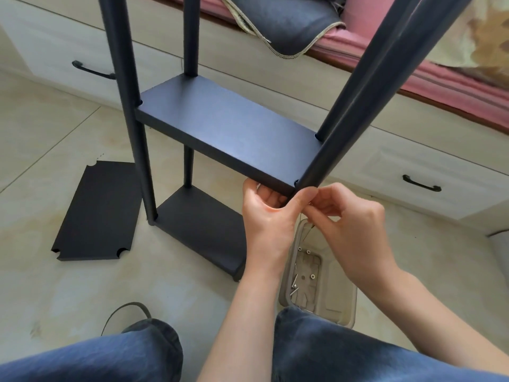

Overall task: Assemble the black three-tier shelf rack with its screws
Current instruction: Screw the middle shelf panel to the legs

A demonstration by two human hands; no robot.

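Hands meet at the near right corner of the middle shelf (pixel 228 133). The left hand (pixel 264 216) cups beneath it; the right hand (pixel 349 216) pinches toward the post (pixel 358 111), though no screw shows. Spare screws (pixel 296 285) lie in the tray (pixel 349 307) directly below.

Bright, even daylight, soft and diffuse. Faint sheen on the middle shelf (pixel 228 130) and on the rack posts toward 1 o'clock. Shadows weak on the floor tiles (pixel 55 139). Wide-angle bending at the edges; slight softness throughout.
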